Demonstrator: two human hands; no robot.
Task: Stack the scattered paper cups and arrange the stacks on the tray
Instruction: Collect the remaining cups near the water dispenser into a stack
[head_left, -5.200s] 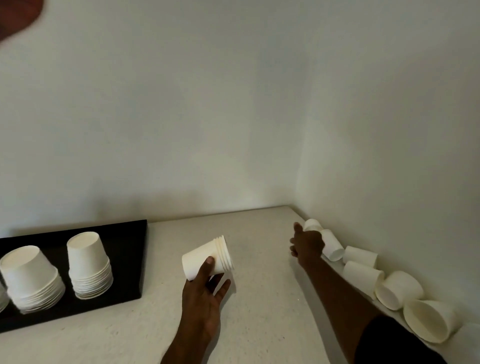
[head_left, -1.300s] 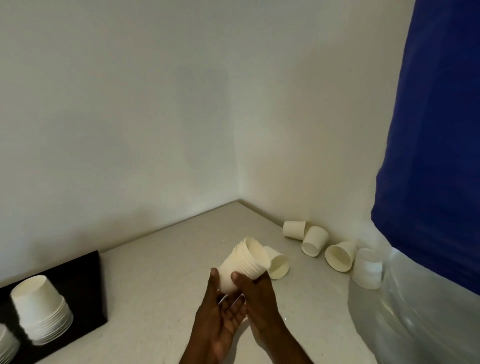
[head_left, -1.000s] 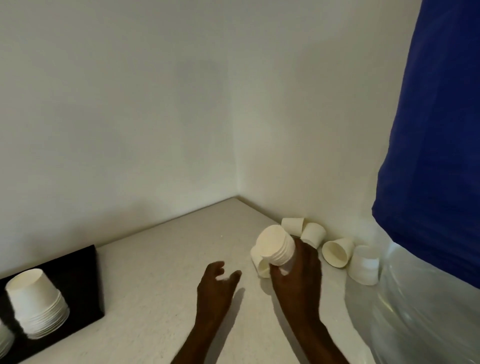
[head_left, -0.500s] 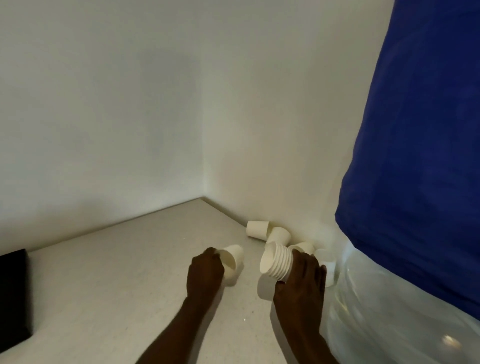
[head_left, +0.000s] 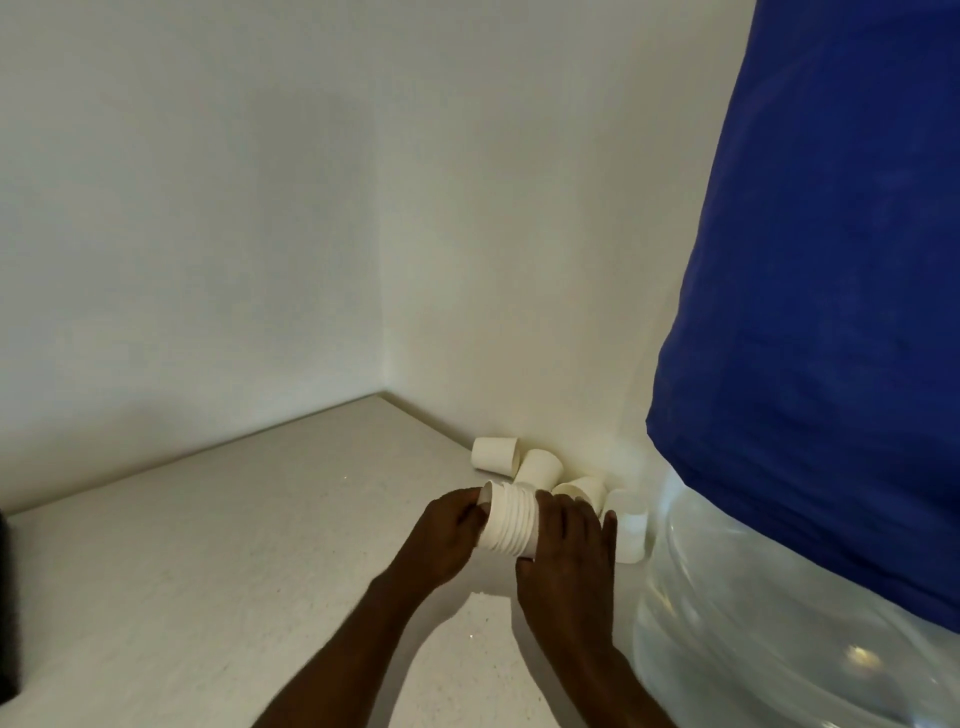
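A stack of white paper cups (head_left: 509, 525) lies sideways between my two hands, just above the counter. My right hand (head_left: 566, 545) grips its right end. My left hand (head_left: 447, 535) holds a cup pushed onto the stack's left end. Several loose white cups lie on their sides along the right wall: one (head_left: 496, 455) farthest back, another (head_left: 540, 467) beside it, a third (head_left: 582, 491) partly behind my right hand, and one (head_left: 628, 530) upside down near the water bottle. Only a sliver of the black tray (head_left: 8, 613) shows at the left edge.
A large clear water bottle (head_left: 779, 623) with a blue cover (head_left: 831, 312) fills the right side, close to my right hand. White walls meet in a corner behind the cups. The pale counter (head_left: 208, 545) stretches to the left.
My left hand picked up the single cup from the counter and brought it onto the end of the stack in my right hand. The view shifted right, so the tray is almost out of sight.
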